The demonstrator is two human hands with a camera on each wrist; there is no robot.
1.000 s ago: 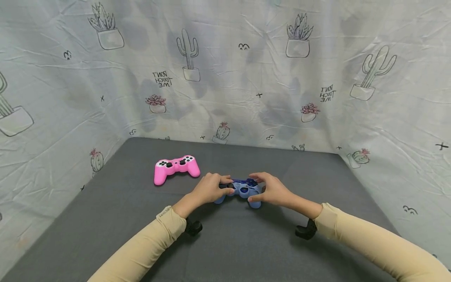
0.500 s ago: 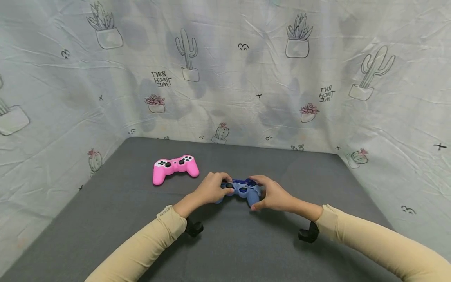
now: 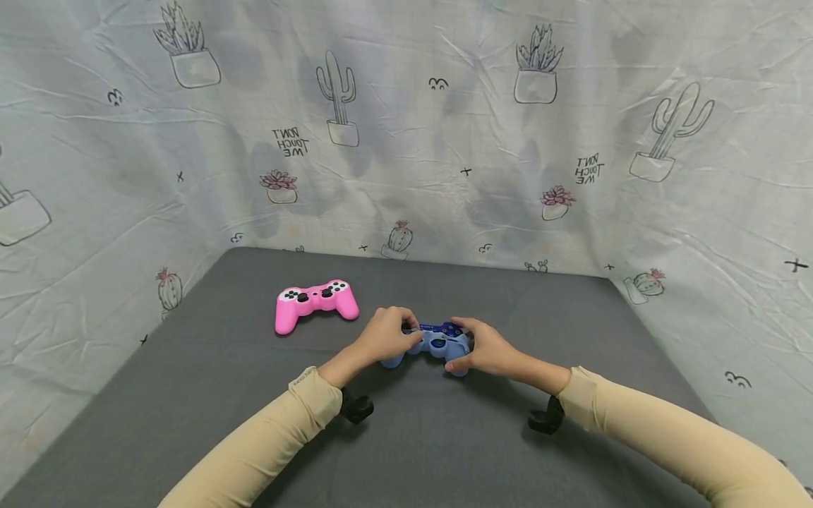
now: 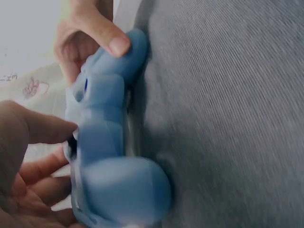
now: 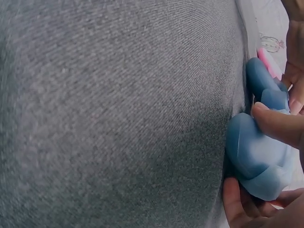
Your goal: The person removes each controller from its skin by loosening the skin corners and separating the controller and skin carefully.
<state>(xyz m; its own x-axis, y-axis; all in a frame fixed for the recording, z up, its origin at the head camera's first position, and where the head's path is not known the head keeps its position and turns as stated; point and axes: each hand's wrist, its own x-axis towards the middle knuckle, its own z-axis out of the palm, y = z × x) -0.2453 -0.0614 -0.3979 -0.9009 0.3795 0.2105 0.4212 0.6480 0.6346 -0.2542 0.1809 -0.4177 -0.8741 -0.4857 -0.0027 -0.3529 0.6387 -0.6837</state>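
Note:
A dark blue game controller [image 3: 435, 328] lies on the grey surface between both hands, with a soft light blue cover [image 3: 419, 346] around its grips and near side. My left hand [image 3: 386, 335] holds its left end. In the left wrist view, the left thumb presses beside the black stick [image 4: 71, 146], and the fingers are curled at the far side. Around the right end is my right hand [image 3: 490, 351], with the thumb on the right grip [image 5: 251, 145] and fingers at the back edge. The hands hide parts of the controller's face and shoulders.
A pink game controller [image 3: 316, 302] with black sticks rests to the left, beyond the left hand. Grey cloth [image 3: 432, 437] covers the table. A white curtain [image 3: 413, 141] printed with cacti hangs behind and along both sides.
My left hand has risen slightly, with the thumb shifting toward the stick and uncovering more of the left grip. The right thumb slid down the right grip, then back up a little.

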